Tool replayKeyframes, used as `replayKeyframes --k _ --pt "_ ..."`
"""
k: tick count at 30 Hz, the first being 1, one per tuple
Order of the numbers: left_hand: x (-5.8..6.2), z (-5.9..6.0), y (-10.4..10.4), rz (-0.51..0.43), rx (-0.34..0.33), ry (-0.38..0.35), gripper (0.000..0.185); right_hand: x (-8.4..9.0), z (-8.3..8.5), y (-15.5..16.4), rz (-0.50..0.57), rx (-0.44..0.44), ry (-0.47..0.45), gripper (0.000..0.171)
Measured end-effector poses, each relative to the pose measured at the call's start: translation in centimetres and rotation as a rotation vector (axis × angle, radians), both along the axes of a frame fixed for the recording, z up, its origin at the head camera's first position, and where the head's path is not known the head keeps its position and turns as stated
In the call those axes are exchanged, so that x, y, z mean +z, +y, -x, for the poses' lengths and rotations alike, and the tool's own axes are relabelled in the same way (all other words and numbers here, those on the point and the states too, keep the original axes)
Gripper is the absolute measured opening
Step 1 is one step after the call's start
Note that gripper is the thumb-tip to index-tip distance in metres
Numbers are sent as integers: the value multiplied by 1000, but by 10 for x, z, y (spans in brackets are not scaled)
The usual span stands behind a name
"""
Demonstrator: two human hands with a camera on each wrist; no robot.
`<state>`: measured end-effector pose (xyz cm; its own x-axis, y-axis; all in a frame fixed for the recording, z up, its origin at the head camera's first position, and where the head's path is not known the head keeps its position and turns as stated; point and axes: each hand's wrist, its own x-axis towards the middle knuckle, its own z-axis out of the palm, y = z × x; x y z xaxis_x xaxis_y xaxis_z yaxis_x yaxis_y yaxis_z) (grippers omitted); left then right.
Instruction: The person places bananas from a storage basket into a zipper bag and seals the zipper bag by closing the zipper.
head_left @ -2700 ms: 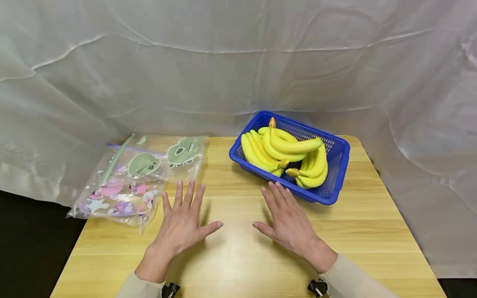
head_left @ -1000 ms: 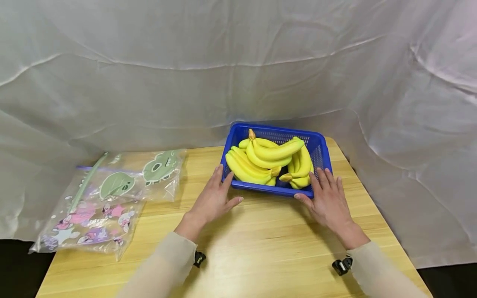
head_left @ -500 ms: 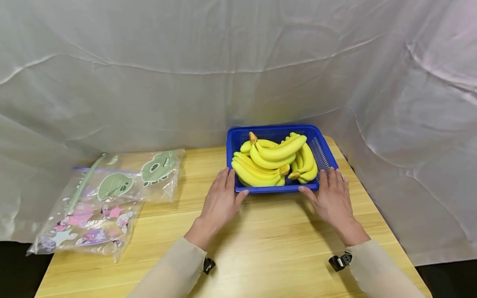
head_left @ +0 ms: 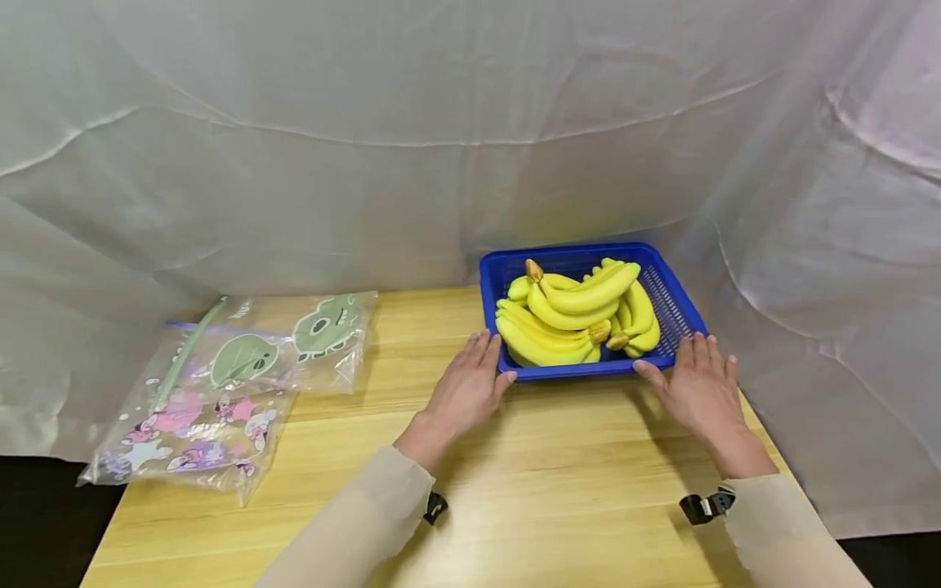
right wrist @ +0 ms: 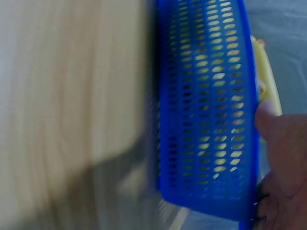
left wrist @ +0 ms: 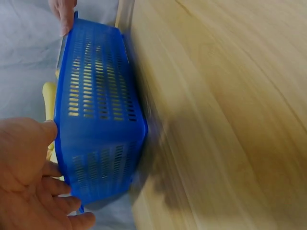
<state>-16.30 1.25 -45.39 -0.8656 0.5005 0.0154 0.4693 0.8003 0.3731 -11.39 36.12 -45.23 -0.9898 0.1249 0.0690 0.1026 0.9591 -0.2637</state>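
A blue perforated basket (head_left: 575, 371) of yellow bananas (head_left: 569, 314) stands at the back right of a wooden table (head_left: 551, 482). My left hand (head_left: 470, 390) lies against its front left corner, fingers straight along the side, thumb at the front rim. My right hand (head_left: 698, 388) does the same at the front right corner. In the left wrist view my left hand (left wrist: 29, 182) touches the basket (left wrist: 96, 120) corner, a banana (left wrist: 48, 96) showing behind. In the right wrist view the right hand (right wrist: 285, 163) has its thumb at the basket (right wrist: 211, 120) rim, beside a banana (right wrist: 266, 72).
Printed clear zip bags (head_left: 228, 384) lie in a pile at the table's left edge. A white sheet (head_left: 367, 163) hangs behind and drapes down the right side. The basket sits close to the table's right and back edges.
Both hands left the table top and went to the basket's front corners. The basket has turned square to me and slid toward the table's right side.
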Motion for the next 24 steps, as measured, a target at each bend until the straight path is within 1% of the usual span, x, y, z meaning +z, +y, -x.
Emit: replayKeyframes --k 4,9,13,16,19,24 --pt "0 4 12 35 -37 12 67 2 1 -2 -12 8 11 93" --pt "-1 12 27 56 -38 0 68 0 1 -23 -19 23 51 92" --pt "0 16 37 59 -42 -22 68 -5 2 -34 -21 26 86 91" --pt "1 18 43 68 -55 -26 68 -11 5 -41 -18 47 123 90" --pt "0 21 46 86 -64 -14 69 -17 9 -47 -15 62 146 90" --pt "-4 26 51 118 -52 4 68 -21 11 -52 -34 57 184 89"
